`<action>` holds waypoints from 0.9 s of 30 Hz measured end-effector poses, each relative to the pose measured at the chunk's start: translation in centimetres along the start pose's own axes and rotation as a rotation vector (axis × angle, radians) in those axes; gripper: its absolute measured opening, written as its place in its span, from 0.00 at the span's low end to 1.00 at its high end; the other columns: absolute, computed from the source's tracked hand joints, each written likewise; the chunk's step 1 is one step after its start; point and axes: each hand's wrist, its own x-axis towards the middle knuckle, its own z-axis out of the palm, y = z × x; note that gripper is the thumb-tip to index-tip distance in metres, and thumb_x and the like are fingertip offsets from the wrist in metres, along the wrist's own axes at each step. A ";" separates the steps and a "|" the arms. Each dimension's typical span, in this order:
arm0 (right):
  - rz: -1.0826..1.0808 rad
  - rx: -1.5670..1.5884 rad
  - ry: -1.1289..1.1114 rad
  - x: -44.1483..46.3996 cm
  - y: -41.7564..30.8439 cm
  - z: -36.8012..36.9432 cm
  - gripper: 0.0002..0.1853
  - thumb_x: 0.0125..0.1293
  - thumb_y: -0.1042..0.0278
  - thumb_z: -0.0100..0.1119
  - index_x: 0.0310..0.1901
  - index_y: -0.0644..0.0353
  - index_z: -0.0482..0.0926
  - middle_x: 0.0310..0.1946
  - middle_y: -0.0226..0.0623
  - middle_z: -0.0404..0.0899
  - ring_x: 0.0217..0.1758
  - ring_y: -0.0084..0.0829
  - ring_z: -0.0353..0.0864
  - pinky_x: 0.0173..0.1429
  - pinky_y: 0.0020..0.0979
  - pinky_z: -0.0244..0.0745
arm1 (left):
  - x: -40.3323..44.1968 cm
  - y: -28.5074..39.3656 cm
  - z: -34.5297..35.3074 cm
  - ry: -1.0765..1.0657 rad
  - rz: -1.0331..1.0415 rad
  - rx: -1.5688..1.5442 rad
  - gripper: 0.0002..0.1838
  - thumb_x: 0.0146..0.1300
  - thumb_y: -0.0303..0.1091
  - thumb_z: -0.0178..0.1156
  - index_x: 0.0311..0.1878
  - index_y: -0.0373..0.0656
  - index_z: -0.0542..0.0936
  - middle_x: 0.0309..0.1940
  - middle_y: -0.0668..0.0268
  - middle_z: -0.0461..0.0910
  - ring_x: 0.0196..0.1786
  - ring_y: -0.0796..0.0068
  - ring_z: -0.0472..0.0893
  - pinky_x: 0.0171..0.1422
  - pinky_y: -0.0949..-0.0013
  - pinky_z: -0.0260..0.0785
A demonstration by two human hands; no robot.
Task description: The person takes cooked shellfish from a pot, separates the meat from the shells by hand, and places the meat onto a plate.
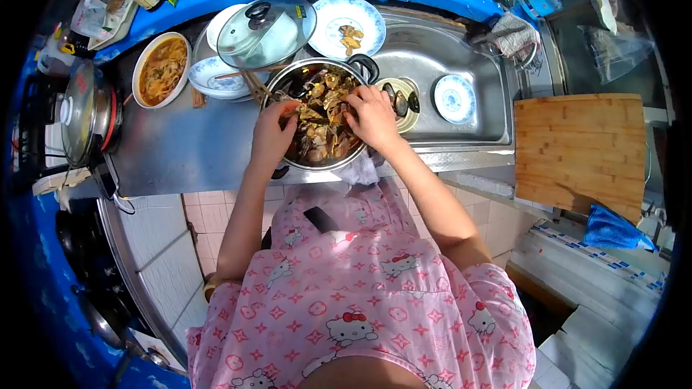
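A steel pot [314,166] full of cooked shellfish [317,133], dark-shelled and yellowish, stands at the counter's front edge by the sink. My left hand [275,131] is over its left side, fingers curled together at the food. From the right, my right hand [375,119] reaches over the rim with its fingers bent down among the shellfish. What either hand pinches is too small to make out. Beside my right hand, a bowl [409,127] in the sink holds dark mussel shells [401,101]. Behind the pot, a blue-patterned plate [328,18] carries several yellowish pieces of meat [351,37].
A glass lid [238,36] rests over dishes behind the pot, with chopsticks [249,71] nearby. Left are a bowl of reddish food [162,68] and a lidded pan [83,115]. The sink [432,47] holds a small plate [455,99]. A cutting board [577,148] lies right.
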 end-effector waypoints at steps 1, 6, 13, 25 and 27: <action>-0.005 -0.063 0.003 0.0 -0.3 0.1 0.14 0.48 0.69 0.63 0.40 0.55 0.78 0.36 0.36 0.72 0.45 0.39 0.70 0.47 0.38 0.63 | -0.2 -0.2 0.0 -0.010 -0.014 -0.009 0.10 0.59 0.24 0.57 0.44 0.40 0.79 0.37 0.63 0.81 0.37 0.73 0.79 0.39 0.73 0.71; -0.031 -0.145 -0.019 -0.6 -1.1 -0.2 0.15 0.46 0.67 0.65 0.39 0.55 0.77 0.34 0.36 0.71 0.45 0.38 0.69 0.48 0.37 0.62 | -0.8 0.0 0.0 -0.042 -0.111 -0.098 0.10 0.58 0.26 0.57 0.44 0.40 0.79 0.37 0.58 0.79 0.40 0.61 0.79 0.46 0.65 0.70; -0.107 -0.231 -0.043 -1.4 -1.5 0.3 0.16 0.46 0.66 0.65 0.40 0.54 0.77 0.34 0.31 0.71 0.46 0.34 0.69 0.49 0.36 0.61 | -0.9 0.6 0.2 -0.028 -0.077 -0.080 0.08 0.58 0.27 0.57 0.41 0.40 0.79 0.35 0.58 0.79 0.40 0.60 0.78 0.47 0.65 0.70; -0.132 -0.123 -0.005 -1.2 0.7 -0.8 0.13 0.46 0.70 0.64 0.37 0.50 0.83 0.32 0.27 0.74 0.42 0.31 0.70 0.47 0.33 0.61 | -0.6 0.3 0.6 -0.005 0.037 0.003 0.09 0.58 0.26 0.57 0.43 0.40 0.80 0.37 0.61 0.81 0.37 0.69 0.80 0.43 0.70 0.71; -0.127 -0.118 -0.006 -1.0 1.0 -0.6 0.12 0.46 0.72 0.63 0.35 0.50 0.83 0.32 0.26 0.75 0.42 0.32 0.70 0.48 0.33 0.61 | -0.7 0.8 0.5 -0.030 0.033 0.017 0.09 0.58 0.26 0.57 0.42 0.40 0.80 0.37 0.60 0.80 0.38 0.67 0.80 0.44 0.69 0.70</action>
